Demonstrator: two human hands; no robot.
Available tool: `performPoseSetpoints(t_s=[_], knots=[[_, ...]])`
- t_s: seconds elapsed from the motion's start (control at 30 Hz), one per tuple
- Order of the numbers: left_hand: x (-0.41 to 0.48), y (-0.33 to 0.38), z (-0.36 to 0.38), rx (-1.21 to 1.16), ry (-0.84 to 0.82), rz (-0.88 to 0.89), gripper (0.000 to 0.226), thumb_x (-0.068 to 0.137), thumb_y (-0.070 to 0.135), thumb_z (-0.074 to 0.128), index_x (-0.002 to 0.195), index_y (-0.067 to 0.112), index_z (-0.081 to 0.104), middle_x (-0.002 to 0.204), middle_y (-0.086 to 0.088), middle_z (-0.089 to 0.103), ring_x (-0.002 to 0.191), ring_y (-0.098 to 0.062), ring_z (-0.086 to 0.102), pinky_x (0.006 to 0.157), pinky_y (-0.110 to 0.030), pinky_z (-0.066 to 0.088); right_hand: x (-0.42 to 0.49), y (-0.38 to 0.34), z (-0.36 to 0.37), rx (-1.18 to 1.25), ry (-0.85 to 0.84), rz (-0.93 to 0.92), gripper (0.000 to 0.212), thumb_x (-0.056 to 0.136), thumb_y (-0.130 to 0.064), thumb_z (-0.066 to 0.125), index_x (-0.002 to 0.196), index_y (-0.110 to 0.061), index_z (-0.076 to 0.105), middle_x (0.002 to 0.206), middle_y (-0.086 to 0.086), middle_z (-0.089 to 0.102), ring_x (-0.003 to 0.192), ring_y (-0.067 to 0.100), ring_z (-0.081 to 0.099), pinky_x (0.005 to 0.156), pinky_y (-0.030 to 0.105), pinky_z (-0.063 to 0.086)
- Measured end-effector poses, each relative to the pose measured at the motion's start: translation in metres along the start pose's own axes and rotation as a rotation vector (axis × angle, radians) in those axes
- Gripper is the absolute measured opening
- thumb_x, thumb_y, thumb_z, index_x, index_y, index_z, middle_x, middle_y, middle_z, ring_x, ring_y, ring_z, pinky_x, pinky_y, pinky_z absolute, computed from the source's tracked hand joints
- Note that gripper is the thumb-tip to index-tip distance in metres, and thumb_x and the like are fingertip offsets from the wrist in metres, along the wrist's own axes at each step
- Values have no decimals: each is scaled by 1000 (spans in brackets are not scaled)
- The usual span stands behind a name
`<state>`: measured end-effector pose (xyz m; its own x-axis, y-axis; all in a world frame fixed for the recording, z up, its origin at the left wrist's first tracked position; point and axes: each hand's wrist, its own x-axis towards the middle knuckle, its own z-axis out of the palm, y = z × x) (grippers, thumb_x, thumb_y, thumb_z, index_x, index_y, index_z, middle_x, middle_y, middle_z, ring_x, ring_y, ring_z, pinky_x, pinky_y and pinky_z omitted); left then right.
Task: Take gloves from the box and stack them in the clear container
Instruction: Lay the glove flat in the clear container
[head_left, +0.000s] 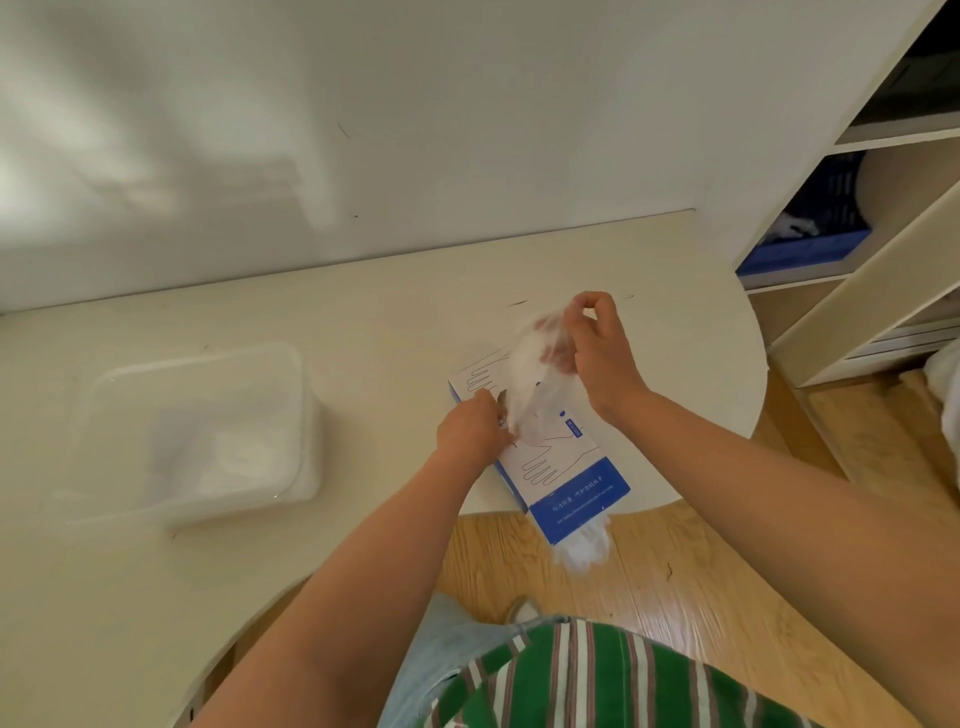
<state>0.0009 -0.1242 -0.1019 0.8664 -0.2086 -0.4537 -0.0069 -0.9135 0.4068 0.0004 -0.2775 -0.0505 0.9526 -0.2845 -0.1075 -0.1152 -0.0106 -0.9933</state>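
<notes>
The right hand's thumb and forefinger (589, 305) are pinched together on the top end of a clear plastic glove (527, 382). The other fingers are curled behind the film. The left hand's fingers (489, 404) are curled onto the glove's lower end, right at the top face of the box. The glove hangs stretched and crumpled between the right hand (605, 358), which is higher, and the left hand (470, 434), which is lower.

Under them the blue-and-white glove box (571, 480) lies flat near the tabletop's rounded right edge, turned at an angle. Its near end juts past the front edge, and a bunch of loose gloves (584, 545) spills from that end over the wooden floor (675, 561).

The clear container (192, 431) sits well apart on the left of the cream tabletop (337, 338), with pale gloves inside. A shelf unit (852, 291) holding a blue crate (810, 244) stands beyond the right edge.
</notes>
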Motion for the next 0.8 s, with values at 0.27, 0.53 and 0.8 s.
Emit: performPoseSetpoints(t_s=[0.27,0.53,0.8], knots=[[-5,-5,-15,-167,-154,43,11,98,22,48,102,11,50,84,-3,58,70,-17,54,61,-28,45,-5,-27,-1,35,-58,45,11,104,-27,39,104,-17,44,76,9,68,48,15,48,46,24,33],[-15,-21,-57,-1127,-83,-77,74,98,55,18,97,-1,67,86,-14,67,75,-26,61,72,-33,47,-15,-21,23,-193,-284,59,9,97,-9,52,102,-14,47,96,14,64,60,13,59,50,22,42],[-31,-68,-75,-1110,154,187,11,94,11,61,96,8,71,74,-9,59,63,-16,54,63,-25,46,-21,-13,75,-346,-402,93,54,90,-24,67,137,-25,39,129,1,49,96,15,60,68,23,50]])
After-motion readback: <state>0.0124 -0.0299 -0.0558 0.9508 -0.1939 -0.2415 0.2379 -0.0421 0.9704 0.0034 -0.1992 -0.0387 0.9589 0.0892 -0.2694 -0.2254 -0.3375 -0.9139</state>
